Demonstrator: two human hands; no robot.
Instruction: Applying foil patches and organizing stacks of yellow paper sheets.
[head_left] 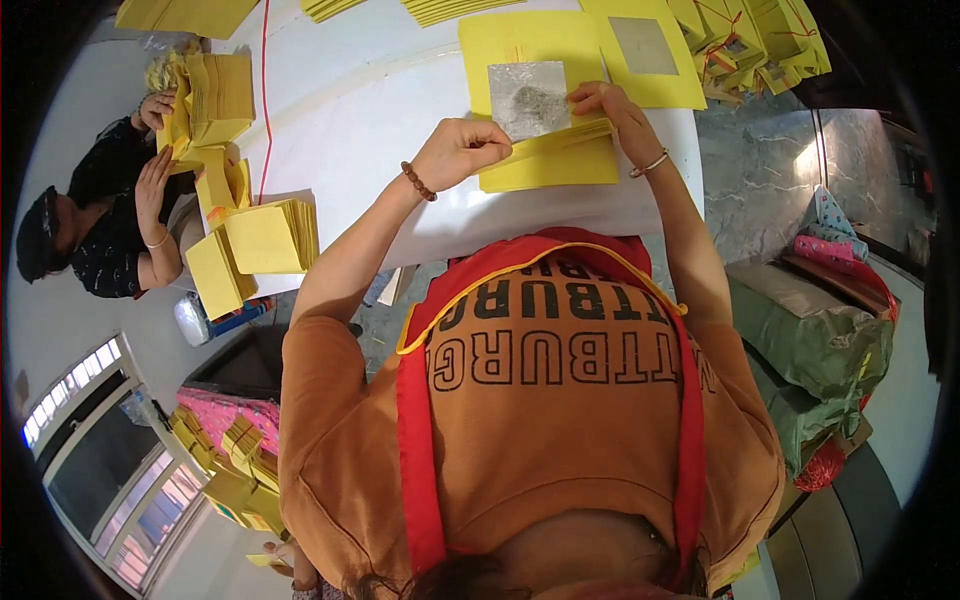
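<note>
A yellow paper sheet (555, 172) with a shiny silver rectangular patch (520, 92) lies on the white table in front of me. A narrow fold runs across it below the patch. My left hand (462, 150) pinches the left end of this fold between thumb and fingers. At the fold's right end, my right hand (622, 125) grips the paper, its bent fingers reaching over the patch's right edge. Beside it, to the upper right, lies another yellow sheet (672, 85) with a similar grey patch (643, 46).
Stacks of yellow paper (265, 238) stand on the white table (360, 120) at left, near a red cord (265, 130). A co-worker (105, 225) handles yellow pieces there. Bundles tied with red string (755, 40) lie at upper right. A green bag (830, 325) stands right.
</note>
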